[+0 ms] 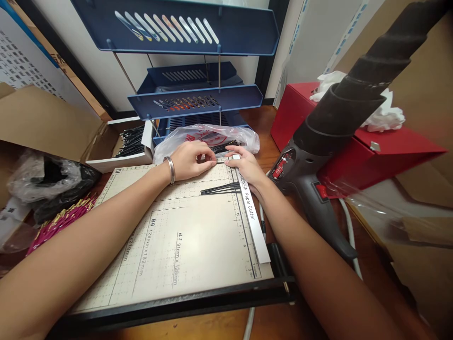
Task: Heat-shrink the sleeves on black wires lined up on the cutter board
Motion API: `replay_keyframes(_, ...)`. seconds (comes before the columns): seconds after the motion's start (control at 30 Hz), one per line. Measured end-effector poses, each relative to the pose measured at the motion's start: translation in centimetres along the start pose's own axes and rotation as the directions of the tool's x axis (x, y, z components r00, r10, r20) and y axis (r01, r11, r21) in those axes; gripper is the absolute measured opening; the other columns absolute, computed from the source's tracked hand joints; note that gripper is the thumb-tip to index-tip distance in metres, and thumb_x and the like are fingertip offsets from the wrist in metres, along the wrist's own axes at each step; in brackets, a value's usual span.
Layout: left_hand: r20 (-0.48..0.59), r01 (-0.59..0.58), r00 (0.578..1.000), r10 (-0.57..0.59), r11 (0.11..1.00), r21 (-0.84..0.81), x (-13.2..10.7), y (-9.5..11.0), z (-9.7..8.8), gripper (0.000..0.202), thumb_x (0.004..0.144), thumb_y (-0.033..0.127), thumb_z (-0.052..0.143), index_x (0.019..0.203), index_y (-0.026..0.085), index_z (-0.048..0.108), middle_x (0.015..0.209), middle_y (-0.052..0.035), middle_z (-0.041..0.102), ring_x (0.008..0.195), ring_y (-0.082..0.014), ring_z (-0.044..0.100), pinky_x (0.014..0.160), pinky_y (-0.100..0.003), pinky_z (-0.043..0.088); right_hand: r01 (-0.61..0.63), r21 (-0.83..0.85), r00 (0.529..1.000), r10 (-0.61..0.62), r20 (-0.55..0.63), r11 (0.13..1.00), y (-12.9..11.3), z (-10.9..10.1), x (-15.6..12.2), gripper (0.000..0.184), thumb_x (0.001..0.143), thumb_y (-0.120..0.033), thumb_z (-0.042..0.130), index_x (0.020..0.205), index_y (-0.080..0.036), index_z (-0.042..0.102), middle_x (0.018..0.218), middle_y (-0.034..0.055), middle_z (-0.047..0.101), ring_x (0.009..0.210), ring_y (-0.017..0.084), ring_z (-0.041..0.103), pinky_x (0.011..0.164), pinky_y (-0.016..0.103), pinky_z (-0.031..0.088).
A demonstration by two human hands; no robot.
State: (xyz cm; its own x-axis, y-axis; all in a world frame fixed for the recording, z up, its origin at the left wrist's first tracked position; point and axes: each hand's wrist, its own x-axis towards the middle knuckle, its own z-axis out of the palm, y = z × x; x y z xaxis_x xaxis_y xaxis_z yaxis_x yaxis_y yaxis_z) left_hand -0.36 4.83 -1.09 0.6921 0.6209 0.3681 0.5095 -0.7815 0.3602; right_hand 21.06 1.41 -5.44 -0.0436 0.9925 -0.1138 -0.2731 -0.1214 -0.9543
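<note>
Black strips (221, 190) lie in a thin bundle on the cutter (184, 236), their ends at its white rail (253, 222), just under the right wrist. More black strips (226, 147) cross the cutter's far edge, beside the plastic bag (208, 134). The left hand (193, 160), with a bracelet on its wrist, has its fingers curled down at that far edge; whether it pinches anything I cannot tell. The right hand (245, 167) rests flat, fingers together, on the rail's far end. A heat gun (311, 189) lies right of the cutter, against a red box (371, 151). 3 blue trays (198, 101) stand beyond the cutter, and pink sticks (60, 222) lie to its left.
</note>
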Motion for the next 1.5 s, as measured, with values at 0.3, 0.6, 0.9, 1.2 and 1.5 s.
replay_keyframes(0.3,-0.017,-0.010,1.000,0.010,1.000,0.016,0.0,-0.1,0.1,0.021,0.093,0.035,0.067,0.086,0.020,0.080,0.079,-0.0037,0.076,0.066,-0.0156,0.056,0.069,-0.030,0.045,0.004,0.001,1.000,-0.004,-0.001,1.000,0.0,0.1,0.0,0.055,0.054,-0.020,0.082,0.107,-0.023,0.069,0.099,-0.0001,0.066,0.083,0.018,0.061,0.085,0.039,0.052)
replay_keyframes(0.6,-0.009,-0.007,1.000,0.007,1.000,0.018,0.0,0.0,0.0,0.020,0.093,0.035,0.068,0.087,0.020,0.080,0.081,-0.0037,0.077,0.066,-0.0155,0.057,0.070,-0.030,0.046,0.002,0.009,1.000,-0.002,-0.016,1.000,-0.1,0.1,-0.2,0.053,0.054,-0.019,0.082,0.106,-0.023,0.070,0.097,-0.0008,0.066,0.088,0.020,0.062,0.091,0.040,0.051)
replay_keyframes(0.9,-0.058,-0.017,0.998,0.019,0.999,0.043,-0.2,0.1,-0.1,0.019,0.095,0.036,0.068,0.087,0.022,0.079,0.087,-0.0056,0.080,0.081,-0.0215,0.068,0.085,-0.039,0.053,-0.002,0.047,1.000,0.003,-0.026,0.999,-0.1,0.2,-0.2,0.051,0.053,-0.022,0.079,0.104,-0.023,0.071,0.097,-0.0005,0.068,0.090,0.021,0.063,0.093,0.041,0.051)
replay_keyframes(1.2,0.001,-0.149,0.989,0.151,0.980,-0.135,-0.4,3.5,0.3,0.019,0.095,0.034,0.069,0.083,0.023,0.078,0.082,-0.0034,0.081,0.076,-0.0187,0.065,0.082,-0.036,0.050,0.026,0.022,0.999,-0.025,-0.043,0.999,0.0,0.1,-0.1,0.042,0.058,-0.026,0.074,0.100,-0.024,0.071,0.093,-0.0002,0.072,0.097,0.024,0.065,0.100,0.042,0.050)
replay_keyframes(1.5,0.102,-0.134,0.983,0.152,0.976,-0.169,-0.5,4.1,0.8,0.018,0.095,0.030,0.069,0.082,0.023,0.079,0.077,-0.0009,0.080,0.071,-0.0181,0.061,0.081,-0.037,0.044,0.011,0.031,0.999,-0.010,-0.044,0.999,0.1,0.1,0.0,0.040,0.059,-0.025,0.074,0.099,-0.024,0.072,0.094,-0.0014,0.070,0.085,0.019,0.061,0.093,0.040,0.051)
